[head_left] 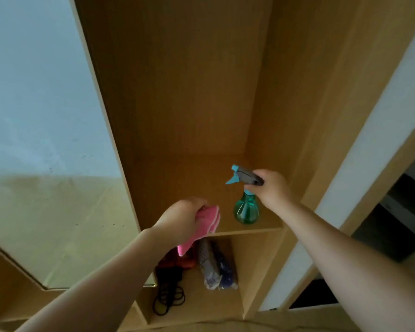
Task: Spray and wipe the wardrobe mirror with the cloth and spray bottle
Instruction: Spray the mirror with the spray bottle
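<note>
Status: both tools are in hand, and there's no sign of work on the glass.

- Left hand (182,219) is clenched round the pink cloth (210,218). The cloth is bunched and its tail hangs below the fist, over the front edge of the shelf (177,188).
- Right hand (272,188) is wrapped round the neck and grey trigger head of the green spray bottle (246,210). The bottle is upright at the front right of the shelf inside the wardrobe (177,68). Can't tell whether its base sits on the board or hangs just clear of it. The nozzle points left, and no finger is visibly on the trigger.
- Mirror (46,104) is the door panel on the left, well apart from both hands. It shows a few small dark specks. I see no droplets, wet patches or wipe streaks, though the frame is soft, so a fine mist could be missed.

My read: 0 of 2 steps show as done, neither spray nor wipe. The pose fits collecting the kit from the shelf, but putting it back would look the same, so this 1 frame doesn't settle it. If it's the start, what's left is to bring both tools to the door, spray the glass and wipe it with the cloth.

The compartment below holds patterned bundles (213,267) and black loops (169,298), which aren't part of the task.
</note>
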{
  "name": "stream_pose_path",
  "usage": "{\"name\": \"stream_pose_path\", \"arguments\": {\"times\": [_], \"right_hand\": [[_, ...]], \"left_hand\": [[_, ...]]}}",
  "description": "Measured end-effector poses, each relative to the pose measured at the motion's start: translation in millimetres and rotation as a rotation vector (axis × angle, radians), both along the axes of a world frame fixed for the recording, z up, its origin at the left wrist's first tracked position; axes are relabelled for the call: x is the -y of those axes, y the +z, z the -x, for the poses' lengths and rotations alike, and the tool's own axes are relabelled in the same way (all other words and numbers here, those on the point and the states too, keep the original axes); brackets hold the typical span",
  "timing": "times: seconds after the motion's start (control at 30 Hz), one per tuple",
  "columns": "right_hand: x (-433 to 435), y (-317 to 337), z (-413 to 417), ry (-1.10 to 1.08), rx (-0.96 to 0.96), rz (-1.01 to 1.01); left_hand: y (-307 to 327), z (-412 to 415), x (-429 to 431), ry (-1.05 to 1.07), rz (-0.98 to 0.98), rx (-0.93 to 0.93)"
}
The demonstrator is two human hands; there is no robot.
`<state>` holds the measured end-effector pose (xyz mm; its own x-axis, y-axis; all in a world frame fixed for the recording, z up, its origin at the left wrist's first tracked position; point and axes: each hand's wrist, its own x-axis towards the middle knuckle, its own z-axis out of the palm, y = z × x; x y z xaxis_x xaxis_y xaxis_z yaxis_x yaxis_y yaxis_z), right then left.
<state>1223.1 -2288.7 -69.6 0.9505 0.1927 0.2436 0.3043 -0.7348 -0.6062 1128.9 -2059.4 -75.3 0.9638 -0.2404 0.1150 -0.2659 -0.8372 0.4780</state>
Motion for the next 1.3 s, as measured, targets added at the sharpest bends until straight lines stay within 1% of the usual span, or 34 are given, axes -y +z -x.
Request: {"name": "stream_pose_path", "arguments": {"times": [0.1,0.2,0.33,0.4,0.53,0.63,0.83,1.07,1.3], "right_hand": [[-7.0,-5.4,-26.2,0.048,-0.011,-0.012],[-20.0,-15.7,-63.3,0.108,-0.012,-0.002],[-43.9,-25.2,-113.3,0.158,-0.064,0.042],[-54.5,-30.4,-134.3,0.183,-0.066,0.074],[-67.6,-42.7,-162.2,0.195,-0.056,0.032],[-72.5,-49.5,-170.9,0.203,-0.065,0.022],[-81.5,-52.4,-181.9,0.224,-0.106,-0.004],[-79.2,-49.6,-185.0,0.235,-0.088,-0.033],[-75.0,-44.0,-188.2,0.198,-0.109,0.032]], "left_hand": [[-2.5,-14.3,4.1,0.010,-0.028,-0.037],[-7.5,-32.4,1.9,0.100,-0.088,-0.091],[-10.3,-41.2,4.7,0.219,-0.080,-0.147],[-12.2,-44.5,4.7,0.272,-0.082,-0.144],[-16.0,-49.2,6.4,0.364,-0.046,-0.106],[-18.3,-49.7,7.7,0.414,-0.056,-0.107],[-24.7,-50.6,10.6,0.418,-0.035,-0.073],[-28.4,-53.1,9.7,0.409,-0.022,-0.046],[-22.6,-55.8,12.7,0.383,-0.029,-0.067]]}}
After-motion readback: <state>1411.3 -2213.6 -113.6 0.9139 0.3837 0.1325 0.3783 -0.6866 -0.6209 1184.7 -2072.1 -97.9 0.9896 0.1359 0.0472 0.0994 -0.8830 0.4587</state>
